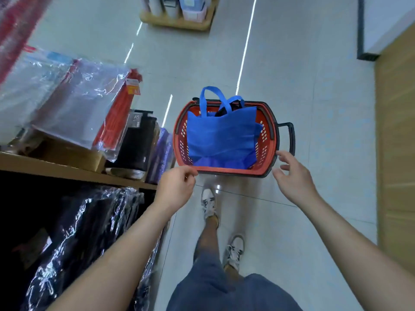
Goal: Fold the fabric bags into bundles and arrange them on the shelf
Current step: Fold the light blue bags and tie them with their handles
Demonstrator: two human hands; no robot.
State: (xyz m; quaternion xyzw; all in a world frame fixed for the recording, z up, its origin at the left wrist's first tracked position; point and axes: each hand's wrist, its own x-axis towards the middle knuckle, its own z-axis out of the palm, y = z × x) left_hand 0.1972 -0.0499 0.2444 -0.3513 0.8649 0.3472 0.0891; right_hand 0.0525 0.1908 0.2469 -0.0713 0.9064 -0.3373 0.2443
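At the near rim of the red basket (224,170), the left hand (176,187) hovers with fingers loosely curled and empty, the right hand (292,176) spread open beside the near right corner, gripping nothing; the blue fabric bag (221,135) lies unfolded inside. Pulled up carelessly, the limp bag could snag the rim or tip the basket. Underfoot is pale glossy tile (314,131), with a wooden shelf (67,168) crowded with plastic-wrapped packets (74,104) at the left.

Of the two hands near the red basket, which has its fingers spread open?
The right hand, beside the near right corner of the red basket. Its fingers are straight and apart; the left hand has curled fingers at the near left corner.
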